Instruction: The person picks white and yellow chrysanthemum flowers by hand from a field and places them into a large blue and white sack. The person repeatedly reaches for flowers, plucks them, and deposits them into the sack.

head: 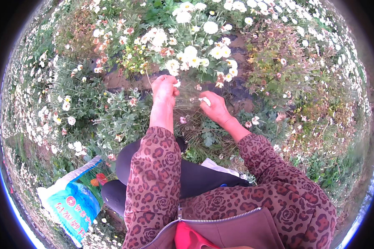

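My left hand (164, 88) is curled among the flower plants, its fingers closed around a small white flower (177, 83) that shows at the thumb side. To the right and slightly nearer me, my right hand (216, 107) is closed, with a white flower head (205, 101) showing at its thumb and fingers. Just beyond both hands stands a clump of white chrysanthemum-like blooms (190, 56) with yellow centres. Thin stems between the hands look blurred. The insides of both hands are hidden.
A blue-and-white printed bag (74, 205) bearing writing lies at the lower left. Leafy plants (121, 115) crowd in from the left, and partly withered ones (274, 62) stand at the right. Dark plastic sheeting (237, 88) covers some soil. My bent legs (205, 177) are below.
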### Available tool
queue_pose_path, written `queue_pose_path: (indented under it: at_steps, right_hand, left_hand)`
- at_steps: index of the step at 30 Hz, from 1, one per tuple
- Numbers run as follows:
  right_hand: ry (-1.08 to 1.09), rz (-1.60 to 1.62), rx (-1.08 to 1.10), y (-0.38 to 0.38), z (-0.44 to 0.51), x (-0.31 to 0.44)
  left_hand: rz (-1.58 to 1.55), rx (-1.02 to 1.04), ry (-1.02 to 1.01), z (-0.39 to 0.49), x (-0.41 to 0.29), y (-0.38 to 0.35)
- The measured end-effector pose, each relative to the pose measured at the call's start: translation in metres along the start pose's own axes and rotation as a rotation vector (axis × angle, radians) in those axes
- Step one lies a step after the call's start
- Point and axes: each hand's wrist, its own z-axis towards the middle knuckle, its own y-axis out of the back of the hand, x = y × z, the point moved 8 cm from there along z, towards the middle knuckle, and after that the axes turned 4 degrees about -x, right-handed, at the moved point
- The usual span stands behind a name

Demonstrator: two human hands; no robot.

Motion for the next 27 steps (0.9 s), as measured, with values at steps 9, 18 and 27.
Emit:
queue_pose_path:
  at_steps: [9,18,27]
  right_hand:
    - [-0.757,1.031,-0.311,0.012,0.008,-0.121]
    - [-0.656,1.028,-0.158,0.010,0.031,-0.065]
    - [-0.816,1.104,-0.507,0.067,0.009,-0.106]
  left_hand:
    - [-0.139,0.013,0.029,0.006,0.003,-0.005]
    - [-0.251,0.149,-0.044,0.016,-0.010,-0.018]
    - [-0.089,0.185,-0.090,0.039,-0.015,-0.034]
